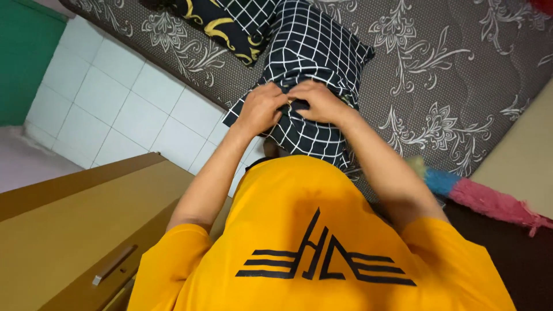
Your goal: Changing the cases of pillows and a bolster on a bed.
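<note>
- Left hand (260,109) and right hand (318,102), fingers curled, grip the open end of a black-and-white checked pillow (314,52) at frame centre.
- The pillow lies on a grey floral mattress (461,69).

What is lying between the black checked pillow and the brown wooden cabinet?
In the head view, a stretch of white tiled floor lies between the black checked pillow and the brown wooden cabinet; the person's left forearm crosses above it.

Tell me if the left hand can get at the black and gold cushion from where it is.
Probably yes: the left hand grips the checked pillow, and the black and gold cushion lies just beyond, nothing between.
</note>
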